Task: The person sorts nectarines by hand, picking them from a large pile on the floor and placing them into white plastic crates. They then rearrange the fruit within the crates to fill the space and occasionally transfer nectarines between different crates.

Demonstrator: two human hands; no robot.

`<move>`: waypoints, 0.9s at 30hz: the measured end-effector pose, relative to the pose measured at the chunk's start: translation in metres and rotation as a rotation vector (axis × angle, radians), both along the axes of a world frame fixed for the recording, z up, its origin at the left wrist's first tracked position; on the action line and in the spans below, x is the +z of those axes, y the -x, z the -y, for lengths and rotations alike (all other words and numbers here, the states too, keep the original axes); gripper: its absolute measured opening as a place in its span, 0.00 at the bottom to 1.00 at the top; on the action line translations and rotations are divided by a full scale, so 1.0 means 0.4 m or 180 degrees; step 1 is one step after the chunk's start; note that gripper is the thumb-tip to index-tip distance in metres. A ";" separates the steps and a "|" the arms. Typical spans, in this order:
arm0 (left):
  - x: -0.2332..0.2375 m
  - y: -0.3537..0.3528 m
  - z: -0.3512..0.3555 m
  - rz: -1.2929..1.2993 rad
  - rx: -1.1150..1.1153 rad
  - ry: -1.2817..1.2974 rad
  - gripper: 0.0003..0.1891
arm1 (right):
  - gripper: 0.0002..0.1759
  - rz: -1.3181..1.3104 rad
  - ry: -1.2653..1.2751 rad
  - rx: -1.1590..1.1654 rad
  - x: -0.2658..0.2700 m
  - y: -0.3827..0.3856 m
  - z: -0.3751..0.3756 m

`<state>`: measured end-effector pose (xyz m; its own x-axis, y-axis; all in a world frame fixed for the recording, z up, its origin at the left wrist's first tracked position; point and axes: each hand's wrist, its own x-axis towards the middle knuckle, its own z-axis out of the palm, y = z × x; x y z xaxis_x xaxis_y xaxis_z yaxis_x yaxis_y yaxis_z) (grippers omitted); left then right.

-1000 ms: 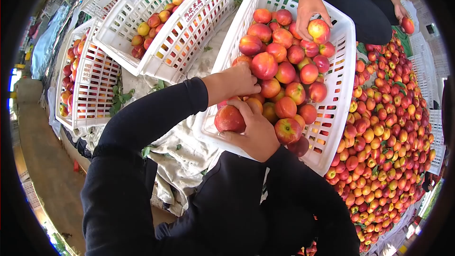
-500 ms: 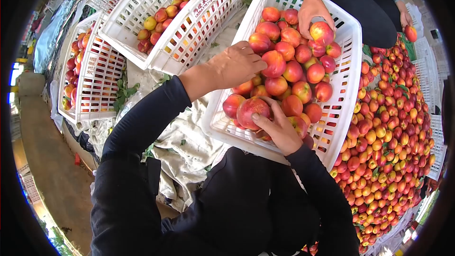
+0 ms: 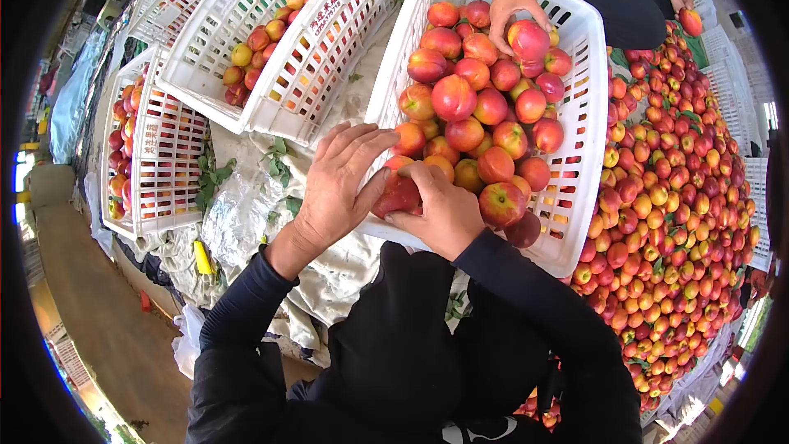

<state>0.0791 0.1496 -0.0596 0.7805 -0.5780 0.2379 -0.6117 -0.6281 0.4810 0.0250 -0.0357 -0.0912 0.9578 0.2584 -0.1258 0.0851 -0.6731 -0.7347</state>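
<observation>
Right now the right hand is wrapped around a dark red nectarine at the near left corner of the white crate, fingers over its top and thumb below. The left hand is just beside it, fingers spread and grasping nothing, its thumb pointing at that fruit; whether the thumb touches it I cannot tell. The likeliest trouble is a bruise: if the right hand presses the nectarine hard against the corner or its neighbours, the skin could mark. A loose hold there could also let it roll over the low edge onto the crumpled cloth. Near the right wrist, a maroon nectarine sits close to the sleeve, so a careless sweep of the forearm might knock it about. Farther up, a co-worker's hand holds a big red-and-yellow nectarine over the same heap; should both people reach for one spot, their hands could bump and shake the upper fruit loose. Anything tipping off the right side might end up among the large pile beside the crate.
</observation>
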 end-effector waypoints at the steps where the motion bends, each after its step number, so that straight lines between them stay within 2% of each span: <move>1: 0.007 0.016 0.011 0.0035 -0.0177 -0.0198 0.24 | 0.35 0.0020 0.0005 -0.0048 -0.002 0.002 0.000; 3: 0.007 0.044 0.019 -0.0336 -0.0481 -0.0630 0.32 | 0.40 -0.0095 -0.0153 -0.0069 -0.015 0.009 0.005; 5: 0.018 0.039 0.015 -0.0334 -0.0562 -0.0960 0.34 | 0.39 -0.0050 -0.0407 -0.0088 -0.043 0.014 0.032; 7: 0.041 0.019 0.023 -0.0335 -0.0784 -0.1011 0.35 | 0.33 -0.0110 -0.0710 0.0080 -0.022 0.022 0.084; 8: 0.044 0.006 0.027 -0.0420 -0.0978 -0.1191 0.34 | 0.28 0.0155 -0.0827 -0.0132 0.009 0.024 0.122; 10: 0.048 -0.022 0.039 -0.0518 -0.1275 -0.1514 0.32 | 0.24 0.0355 -0.0355 -0.0694 0.029 0.021 0.200; 11: 0.046 -0.037 0.047 -0.0501 -0.1271 -0.1517 0.32 | 0.23 0.0707 -0.0071 -0.0877 0.026 0.019 0.235; 12: 0.039 -0.049 0.054 -0.0725 -0.1427 -0.1551 0.32 | 0.23 0.0533 0.0155 -0.1076 0.019 0.020 0.265; 13: 0.029 -0.058 0.059 -0.0948 -0.1583 -0.1590 0.32 | 0.23 0.0544 0.0144 -0.1082 0.010 0.016 0.283; 16: 0.009 -0.071 0.063 -0.0898 -0.1660 -0.1487 0.32 | 0.29 0.0358 0.0976 -0.0862 -0.024 -0.009 0.299; 17: 0.010 -0.072 0.068 -0.0974 -0.1673 -0.1482 0.32 | 0.29 0.0348 0.0965 -0.0880 -0.029 -0.021 0.293; 18: 0.027 -0.076 0.081 -0.0973 -0.1696 -0.1491 0.32 | 0.31 0.0086 0.1318 -0.0686 -0.034 -0.035 0.287; 19: 0.057 -0.076 0.098 -0.1125 -0.1420 -0.1542 0.32 | 0.32 -0.0189 0.1672 -0.0482 -0.038 -0.051 0.282; 20: 0.069 -0.075 0.110 -0.1284 -0.1133 -0.1582 0.32 | 0.36 -0.0649 0.1685 -0.0473 -0.043 -0.072 0.276; 21: 0.065 -0.078 0.115 -0.1299 -0.1137 -0.1571 0.32 | 0.36 -0.0665 0.1694 -0.0468 -0.049 -0.081 0.272; 23: 0.061 -0.103 0.124 -0.1001 -0.0787 -0.0987 0.34 | 0.37 -0.0823 0.1805 -0.0375 -0.065 -0.099 0.267; 25: 0.065 -0.134 0.144 -0.0950 -0.0745 -0.0827 0.34 | 0.37 -0.0851 0.1772 -0.0367 -0.070 -0.098 0.278; 27: 0.073 -0.170 0.168 -0.1244 -0.0259 -0.0724 0.34 | 0.38 -0.0790 0.1221 -0.0604 -0.056 -0.087 0.300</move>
<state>0.1471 0.0825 -0.0305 0.7365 -0.6446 -0.2053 -0.4635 -0.7018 0.5409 0.0597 -0.1556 -0.1136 0.9126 -0.0272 -0.4079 -0.2112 -0.8857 -0.4134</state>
